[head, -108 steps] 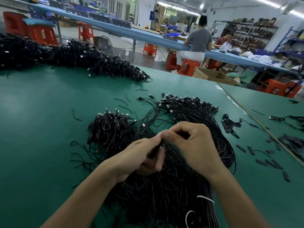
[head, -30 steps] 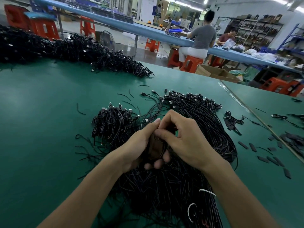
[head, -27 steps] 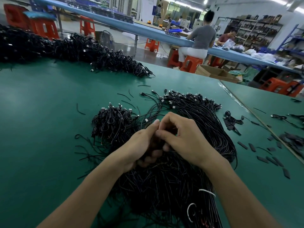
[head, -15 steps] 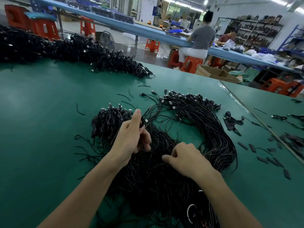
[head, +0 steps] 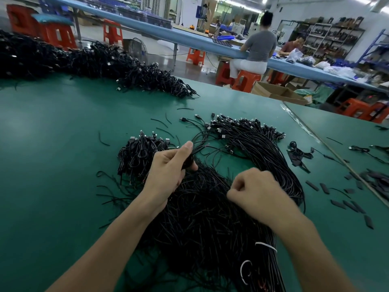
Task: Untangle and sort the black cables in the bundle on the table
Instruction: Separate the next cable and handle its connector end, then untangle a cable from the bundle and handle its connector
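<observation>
A big tangled bundle of black cables (head: 202,218) lies on the green table (head: 52,165), its plug ends fanned out at the far right (head: 242,127). My left hand (head: 168,169) grips a small bunch of cables between thumb and fingers, their strands running up to the right. A smaller heap of looped black cables (head: 139,154) sits just left of that hand. My right hand (head: 256,190) is curled over the bundle and pinches strands at its fingertips. White ties (head: 266,246) wrap the bundle's near end.
A long pile of black cables (head: 94,64) runs along the table's far left edge. Short black sleeve pieces (head: 336,203) and loose cables (head: 299,152) lie to the right. A seam (head: 328,142) divides off the neighbouring table. People sit at a blue bench (head: 210,43) behind.
My hands were joined over the bundle's middle; they have parted. The left hand went up and left with a bunch of cables, the right hand dropped to the bundle.
</observation>
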A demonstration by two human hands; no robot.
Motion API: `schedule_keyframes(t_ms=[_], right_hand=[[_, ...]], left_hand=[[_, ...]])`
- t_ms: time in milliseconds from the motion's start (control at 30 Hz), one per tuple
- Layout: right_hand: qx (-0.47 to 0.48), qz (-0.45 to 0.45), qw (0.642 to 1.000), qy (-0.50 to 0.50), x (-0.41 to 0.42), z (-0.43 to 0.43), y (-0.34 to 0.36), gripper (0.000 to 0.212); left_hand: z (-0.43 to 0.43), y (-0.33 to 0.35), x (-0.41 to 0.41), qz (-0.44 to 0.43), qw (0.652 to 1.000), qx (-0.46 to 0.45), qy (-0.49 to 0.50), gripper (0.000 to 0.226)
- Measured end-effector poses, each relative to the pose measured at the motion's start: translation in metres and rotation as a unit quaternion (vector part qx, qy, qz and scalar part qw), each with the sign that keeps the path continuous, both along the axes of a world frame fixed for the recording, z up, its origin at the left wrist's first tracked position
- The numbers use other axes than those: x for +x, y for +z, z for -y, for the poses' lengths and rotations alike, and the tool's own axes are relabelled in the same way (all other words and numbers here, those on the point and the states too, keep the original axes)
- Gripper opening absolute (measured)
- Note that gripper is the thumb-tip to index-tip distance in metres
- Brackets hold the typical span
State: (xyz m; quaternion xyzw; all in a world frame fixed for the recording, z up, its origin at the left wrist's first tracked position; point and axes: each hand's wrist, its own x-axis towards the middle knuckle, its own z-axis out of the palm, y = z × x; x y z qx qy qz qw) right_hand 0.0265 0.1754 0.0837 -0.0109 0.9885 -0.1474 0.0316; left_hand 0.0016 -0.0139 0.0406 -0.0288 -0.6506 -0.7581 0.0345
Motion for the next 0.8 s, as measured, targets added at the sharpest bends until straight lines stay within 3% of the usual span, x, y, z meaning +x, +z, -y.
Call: schedule_keyframes(t_ms=[167,300,367,567,700,800], right_hand=[[-0.134,-0.142,0.980,0.035,0.005,-0.004,0.030,0.016],[-0.257,-0.226,0.936,0.077,0.007,0.015,0.024,0.009],[-0.260,-0.222,0.933,0.109,0.007,0.023,0.017,0.009],[-0.211,-0.161,0.945,0.189,0.011,0.025,0.012,0.013],[-0.226,-0.213,0.940,0.143,0.011,0.029,0.012,0.013],[-0.292,-0.169,0.935,0.109,0.011,0.036,0.012,0.008]], left_hand=[[-0.002,0.001,0.002,0.037,0.998,-0.002,-0.055,0.069],[-0.004,0.003,0.008,-0.003,0.987,-0.010,-0.162,0.050],[-0.006,0.005,0.010,-0.010,0.983,0.019,-0.183,0.034],[-0.003,0.008,0.008,-0.051,0.990,0.036,-0.129,0.042],[-0.005,0.005,0.007,-0.038,0.993,0.049,-0.099,0.050],[-0.006,0.007,0.009,-0.065,0.991,0.066,-0.094,0.050]])
